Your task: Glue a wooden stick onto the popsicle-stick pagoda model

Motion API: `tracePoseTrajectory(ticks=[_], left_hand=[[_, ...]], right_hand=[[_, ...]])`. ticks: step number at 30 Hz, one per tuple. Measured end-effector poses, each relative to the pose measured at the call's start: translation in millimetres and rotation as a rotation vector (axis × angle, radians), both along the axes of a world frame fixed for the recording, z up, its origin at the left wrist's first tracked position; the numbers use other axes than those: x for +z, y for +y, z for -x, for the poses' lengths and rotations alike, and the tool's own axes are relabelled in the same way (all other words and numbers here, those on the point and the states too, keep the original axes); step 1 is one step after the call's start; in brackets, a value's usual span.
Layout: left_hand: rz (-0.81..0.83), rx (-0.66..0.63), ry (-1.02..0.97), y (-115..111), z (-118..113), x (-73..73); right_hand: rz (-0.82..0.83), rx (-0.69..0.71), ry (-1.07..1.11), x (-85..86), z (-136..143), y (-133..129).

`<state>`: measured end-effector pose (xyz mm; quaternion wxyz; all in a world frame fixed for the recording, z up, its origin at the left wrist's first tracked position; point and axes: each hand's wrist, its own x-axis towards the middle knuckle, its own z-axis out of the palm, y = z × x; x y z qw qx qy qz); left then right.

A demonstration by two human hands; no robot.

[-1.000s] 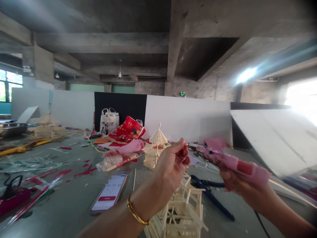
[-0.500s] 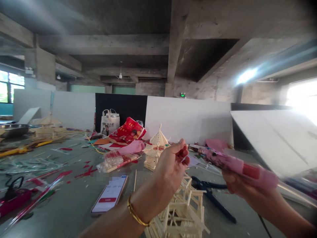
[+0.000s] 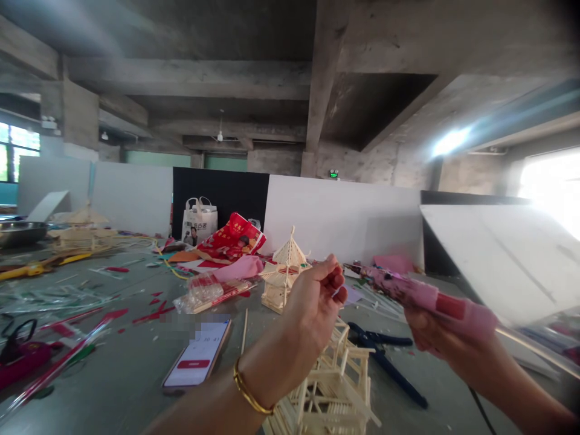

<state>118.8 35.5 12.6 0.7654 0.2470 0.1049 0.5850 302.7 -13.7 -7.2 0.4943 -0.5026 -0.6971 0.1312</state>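
While pinching a tiny stick piece (barely visible) in the left hand [image 3: 317,296], raised above the stick house model [image 3: 330,386], best to keep the wrist steady. Right hand [image 3: 435,338] wrapped around the pink glue gun [image 3: 421,296], nozzle aimed at the pinch. Touch on only a small bead, clear of fingertips, well above the model and the phone [image 3: 197,362] left of it.

Phone [image 3: 196,361] left of stick model [image 3: 333,386], pliers [image 3: 385,362] right, small pagoda [image 3: 285,269] behind.

Pink glue gun [image 3: 426,296] in right hand [image 3: 435,338]
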Motion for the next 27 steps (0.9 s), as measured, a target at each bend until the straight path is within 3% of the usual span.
tracePoseTrajectory(ticks=[7,13,19,27], left_hand=[[0.001,0.003,-0.002,0.9,-0.4,-0.6],[-0.037,0.007,0.018,0.7,-2.3,-4.5],[0.019,0.012,0.016,1.1,-1.9,-2.2],[0.03,0.0,0.024,6.2,-1.9,-2.7]], right_hand=[[0.044,-0.005,-0.011,-1.8,-1.9,-0.4],[-0.037,-0.084,0.04,4.3,17.8,-10.6],[-0.107,-0.159,0.022,5.9,20.1,-12.9],[-0.159,-0.132,0.001,10.2,21.7,-13.4]])
